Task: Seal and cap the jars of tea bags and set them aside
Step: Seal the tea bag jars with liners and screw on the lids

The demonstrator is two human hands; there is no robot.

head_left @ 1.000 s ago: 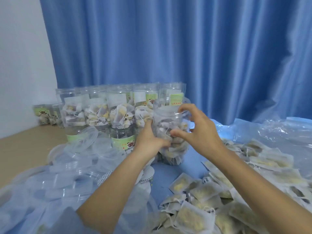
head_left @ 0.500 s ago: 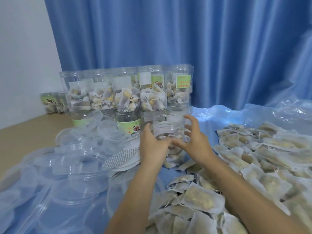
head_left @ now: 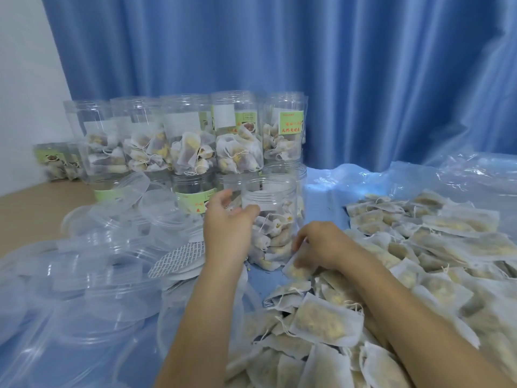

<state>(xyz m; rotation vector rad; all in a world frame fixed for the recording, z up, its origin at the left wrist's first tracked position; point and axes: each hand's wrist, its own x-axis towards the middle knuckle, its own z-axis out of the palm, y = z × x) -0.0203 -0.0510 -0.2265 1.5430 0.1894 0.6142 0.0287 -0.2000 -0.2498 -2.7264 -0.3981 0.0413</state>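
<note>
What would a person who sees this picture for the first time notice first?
First, the open jar in the middle, half full of tea bags, with the left hand against its side. Then the heap of loose tea bags to the right, where the right hand pinches one. Behind stand stacked filled jars.

Left hand [head_left: 226,228] relaxed (right hand [head_left: 321,247] curled)

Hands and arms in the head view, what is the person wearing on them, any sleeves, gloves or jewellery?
Nothing shows on either one. The left hand and the right hand are bare, with no gloves, rings or watch in view. Both forearms are uncovered right down to the bottom edge of the picture, so no sleeve shows; anything worn higher up is out of frame.
</note>
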